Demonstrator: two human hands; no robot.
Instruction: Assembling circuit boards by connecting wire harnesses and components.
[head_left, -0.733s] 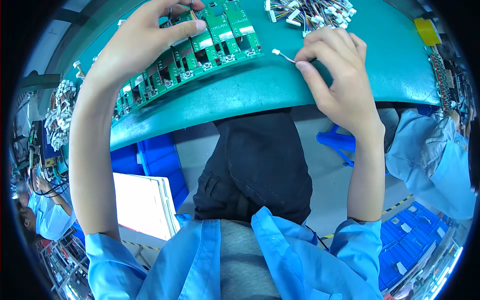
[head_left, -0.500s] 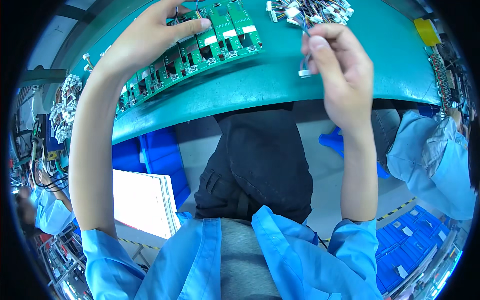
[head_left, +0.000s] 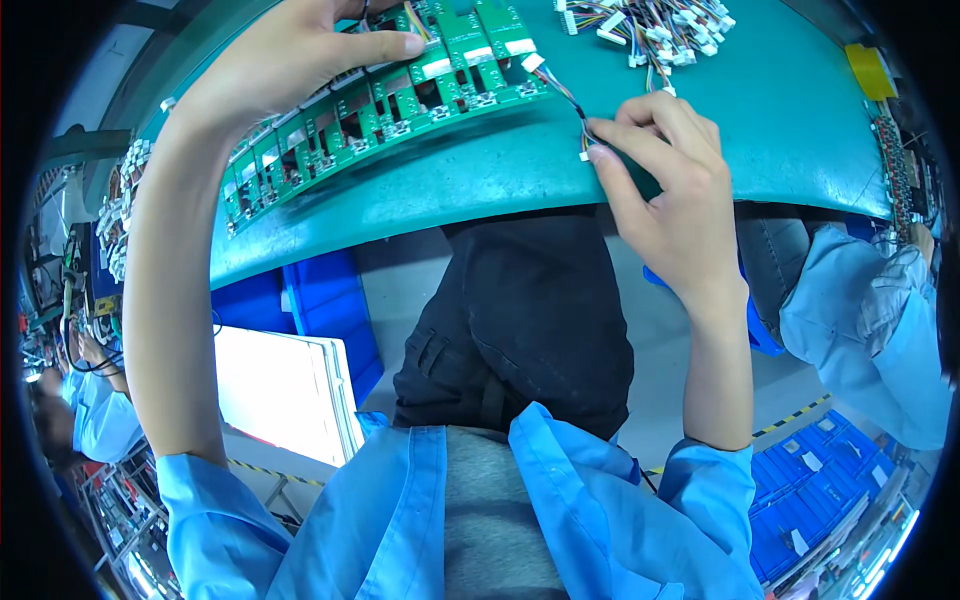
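A wire harness (head_left: 572, 103) with white connector ends is pinched between the thumb and forefinger of my right hand (head_left: 680, 185). Its upper connector (head_left: 533, 63) points at the right end of a long panel of green circuit boards (head_left: 440, 110). My left hand (head_left: 310, 60) lies over the panel's far side, thumb across the boards and the other fingers curled, partly cut off by the upper edge. Coloured wires (head_left: 416, 20) rise beside that thumb; what the curled fingers hold is hidden.
A heap of wire harnesses (head_left: 670, 30) lies on the green table mat (head_left: 800, 130), with yellow tape (head_left: 870, 72) farther right. More white connectors (head_left: 118, 215) hang at the left. Blue bins (head_left: 335, 310) stand below the table. A person in a blue sleeve (head_left: 870, 330) sits at the right.
My right hand has drawn the harness away from the heap, down and nearer the boards, and one connector now points up-left. The left hand stays on the panel. The view has shifted slightly.
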